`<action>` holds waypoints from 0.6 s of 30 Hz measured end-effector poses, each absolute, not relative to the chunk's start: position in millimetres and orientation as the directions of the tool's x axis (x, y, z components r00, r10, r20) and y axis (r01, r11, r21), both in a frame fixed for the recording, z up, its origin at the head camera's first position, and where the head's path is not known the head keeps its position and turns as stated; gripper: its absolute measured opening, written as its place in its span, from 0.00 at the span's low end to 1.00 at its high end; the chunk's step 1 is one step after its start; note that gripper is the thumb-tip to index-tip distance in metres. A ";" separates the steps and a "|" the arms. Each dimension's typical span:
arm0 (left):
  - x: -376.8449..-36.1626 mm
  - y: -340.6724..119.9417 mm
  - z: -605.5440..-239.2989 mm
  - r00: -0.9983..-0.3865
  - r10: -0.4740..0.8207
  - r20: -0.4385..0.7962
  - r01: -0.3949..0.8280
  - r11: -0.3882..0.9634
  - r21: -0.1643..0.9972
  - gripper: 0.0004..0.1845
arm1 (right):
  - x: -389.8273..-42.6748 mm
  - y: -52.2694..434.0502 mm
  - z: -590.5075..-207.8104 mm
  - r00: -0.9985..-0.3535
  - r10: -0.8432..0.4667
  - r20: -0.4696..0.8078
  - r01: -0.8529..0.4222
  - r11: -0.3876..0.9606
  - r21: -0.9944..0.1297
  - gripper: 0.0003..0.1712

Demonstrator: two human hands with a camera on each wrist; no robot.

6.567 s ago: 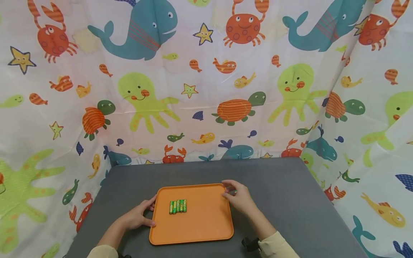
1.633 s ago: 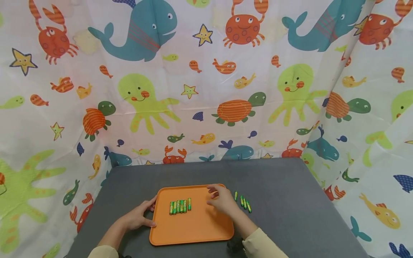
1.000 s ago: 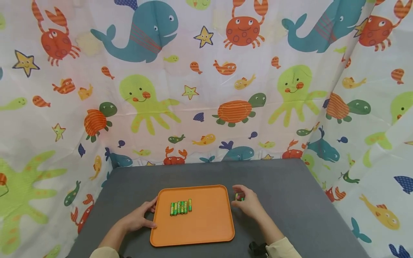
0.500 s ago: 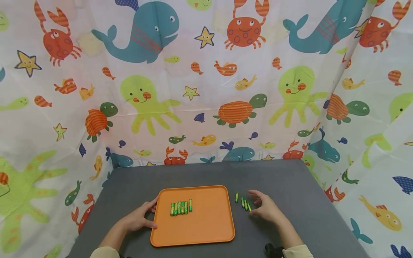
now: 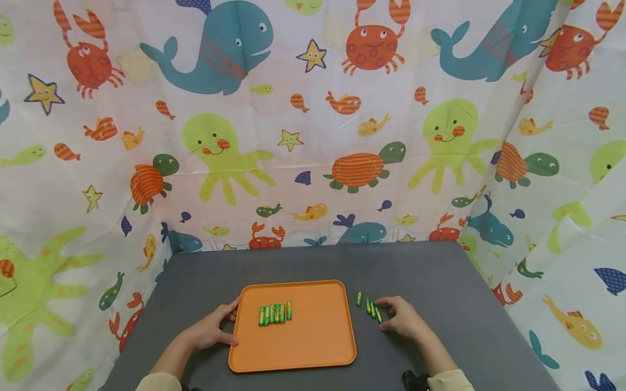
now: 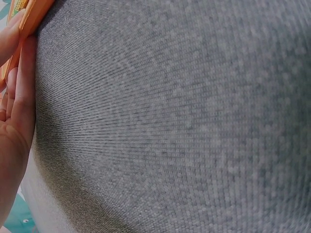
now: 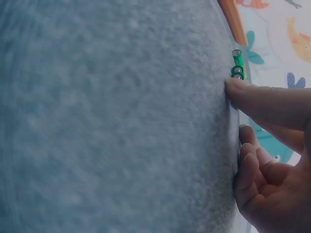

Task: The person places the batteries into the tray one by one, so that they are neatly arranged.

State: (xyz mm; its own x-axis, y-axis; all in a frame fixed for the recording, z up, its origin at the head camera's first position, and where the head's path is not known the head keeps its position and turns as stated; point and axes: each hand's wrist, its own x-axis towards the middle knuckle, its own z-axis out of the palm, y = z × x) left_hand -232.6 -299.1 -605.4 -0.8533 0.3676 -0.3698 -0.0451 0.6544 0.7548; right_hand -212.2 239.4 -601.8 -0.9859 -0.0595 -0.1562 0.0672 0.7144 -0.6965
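Observation:
An orange tray [image 5: 313, 342] lies on the grey table [image 5: 430, 271] with a row of several green batteries [image 5: 275, 313] in its left half. Three more green batteries [image 5: 373, 310] lie together on the table just right of the tray, and one battery [image 5: 359, 298] lies apart from them. My right hand [image 5: 398, 319] rests on the table with its forefinger tip [image 7: 235, 87] against the right end of that group [image 7: 237, 65]; it holds nothing. My left hand [image 5: 212, 330] lies against the tray's left edge [image 6: 34, 12] with straight fingers [image 6: 19, 97].
A cloth with sea animals [image 5: 313, 136] hangs behind the table and along both sides. Bare grey cloth shows behind the tray and to the right of my right hand. A dark strap [image 5: 411, 377] sits at my right wrist.
The tray's row has gained one battery. My right hand left the tray, went to the table on its right, and has now slid slightly left onto the loose batteries. The left hand stayed put.

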 end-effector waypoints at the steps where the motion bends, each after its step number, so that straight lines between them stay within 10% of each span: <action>1: -232.4 -299.2 -605.4 -0.853 0.367 -0.371 -0.047 0.653 0.755 0.63 | -212.3 239.0 -602.1 -0.987 -0.057 -0.153 0.065 0.720 -0.691 0.33; 18: -233.8 -300.3 -607.0 -0.851 0.385 -0.357 -0.026 0.648 0.761 0.63 | -213.8 226.1 -588.6 -0.994 0.006 -0.105 0.090 0.555 -0.827 0.31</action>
